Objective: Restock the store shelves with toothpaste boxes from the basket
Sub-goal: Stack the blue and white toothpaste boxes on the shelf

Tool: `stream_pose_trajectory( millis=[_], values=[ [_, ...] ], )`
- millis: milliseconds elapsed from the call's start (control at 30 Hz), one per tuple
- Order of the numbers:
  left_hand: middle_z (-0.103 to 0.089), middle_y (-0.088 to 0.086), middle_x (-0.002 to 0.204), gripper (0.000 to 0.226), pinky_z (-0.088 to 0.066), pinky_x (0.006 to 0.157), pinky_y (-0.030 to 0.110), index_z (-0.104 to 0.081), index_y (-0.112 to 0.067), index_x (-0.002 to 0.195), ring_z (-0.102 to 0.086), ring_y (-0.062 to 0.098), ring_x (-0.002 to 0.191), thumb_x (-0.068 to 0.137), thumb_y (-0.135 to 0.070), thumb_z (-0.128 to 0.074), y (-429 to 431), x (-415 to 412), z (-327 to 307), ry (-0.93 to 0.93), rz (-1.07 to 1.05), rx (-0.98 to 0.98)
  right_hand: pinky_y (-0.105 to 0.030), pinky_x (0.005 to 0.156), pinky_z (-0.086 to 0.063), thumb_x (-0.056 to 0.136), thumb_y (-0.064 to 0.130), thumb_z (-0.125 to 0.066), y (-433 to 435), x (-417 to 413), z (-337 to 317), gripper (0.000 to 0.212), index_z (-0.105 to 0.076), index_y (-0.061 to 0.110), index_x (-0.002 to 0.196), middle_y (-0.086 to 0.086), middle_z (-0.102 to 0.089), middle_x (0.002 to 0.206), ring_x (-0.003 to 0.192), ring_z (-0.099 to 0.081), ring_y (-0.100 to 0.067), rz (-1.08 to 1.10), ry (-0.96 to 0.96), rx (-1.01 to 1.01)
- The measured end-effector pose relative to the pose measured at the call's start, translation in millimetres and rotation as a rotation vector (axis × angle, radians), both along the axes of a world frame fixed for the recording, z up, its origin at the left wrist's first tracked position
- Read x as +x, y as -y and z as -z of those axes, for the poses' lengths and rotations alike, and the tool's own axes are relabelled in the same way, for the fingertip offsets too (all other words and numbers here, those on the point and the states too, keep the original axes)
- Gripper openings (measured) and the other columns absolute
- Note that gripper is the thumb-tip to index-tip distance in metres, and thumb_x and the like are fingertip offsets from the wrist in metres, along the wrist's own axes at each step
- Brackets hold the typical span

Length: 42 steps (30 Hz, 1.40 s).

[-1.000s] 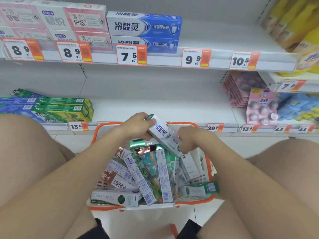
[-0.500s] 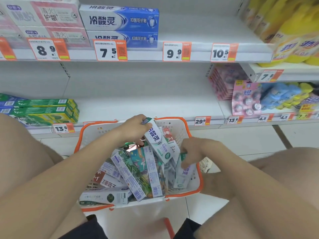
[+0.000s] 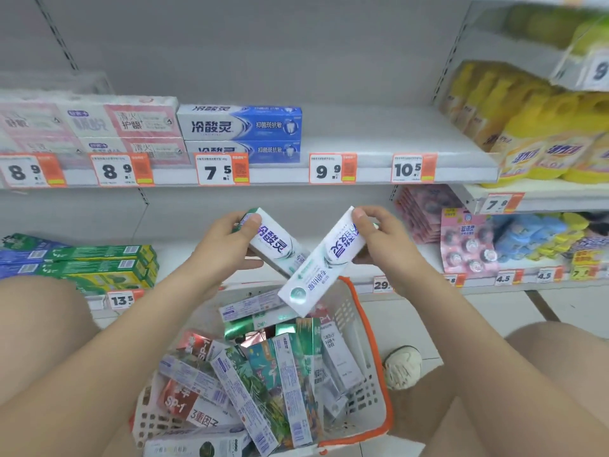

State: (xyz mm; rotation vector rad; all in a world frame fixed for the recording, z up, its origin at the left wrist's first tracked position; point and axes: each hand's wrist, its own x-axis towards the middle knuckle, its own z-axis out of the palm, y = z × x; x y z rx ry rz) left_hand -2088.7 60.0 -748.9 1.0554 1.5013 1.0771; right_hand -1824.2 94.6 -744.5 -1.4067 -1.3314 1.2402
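My left hand grips one end of a white and green toothpaste box, held above the basket. My right hand holds a second white toothpaste box by its top end; it slants down to the left and crosses in front of the first box. Below them stands a white basket with an orange rim, filled with several mixed toothpaste boxes. Two blue toothpaste boxes lie stacked on the upper shelf above the 7.5 tag.
Pink and white boxes fill the upper shelf's left. Green boxes are stacked on the middle shelf at left. Yellow bags and pink and blue packs sit at right. My knees flank the basket; a shoe rests on the floor.
Both hands have risen out of the basket, each with a white toothpaste box. The right hand took its box from the basket. The view has tilted upward toward the shelves.
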Motion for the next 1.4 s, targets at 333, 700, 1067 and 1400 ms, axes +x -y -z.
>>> stream_pose_trajectory(
  millis=[333,700,1067,1400],
  values=[
    [-0.078,0.011,0.108,0.027,-0.065,0.085,0.036,-0.065,-0.01,0.124,-0.078,0.024,0.097,0.11,-0.029,-0.052,-6,13,-40,0.13,0.031,0.142,-0.024,0.052,-0.028,0.099,0.05,-0.065,-22,-37,-54,0.051,-0.043,0.022,0.063,0.015,-0.042,0.053,0.046,-0.035,-0.003,0.194,-0.016,0.217],
    [-0.074,-0.003,0.109,0.018,-0.066,0.08,0.043,-0.064,-0.016,0.122,-0.076,0.013,0.098,0.106,-0.023,-0.059,-83,64,-60,-0.08,0.04,0.374,-0.042,0.083,-0.025,0.093,0.053,-0.067,-146,10,-86,0.045,-0.063,0.025,0.127,-0.005,-0.061,0.11,0.097,-0.06,-0.033,0.09,1.383,1.001],
    [-0.072,-0.002,0.105,0.018,-0.065,0.076,0.032,-0.062,-0.017,0.122,-0.075,0.006,0.095,0.11,-0.023,-0.051,-120,112,-32,0.192,-0.015,0.354,-0.046,0.098,-0.026,0.106,0.044,-0.05,-221,58,-51,0.042,-0.045,0.041,0.148,-0.003,-0.049,0.132,0.124,-0.045,-0.028,-0.041,1.385,0.605],
    [-0.074,-0.012,0.105,0.02,-0.064,0.081,0.031,-0.058,-0.017,0.126,-0.075,0.007,0.103,0.112,-0.018,-0.044,-114,121,-41,0.196,-0.035,0.481,-0.052,0.11,-0.019,0.111,0.05,-0.017,-192,89,-57,0.05,-0.051,0.039,0.145,-0.002,-0.053,0.135,0.134,-0.041,-0.026,-0.036,1.164,0.513]
  ],
)
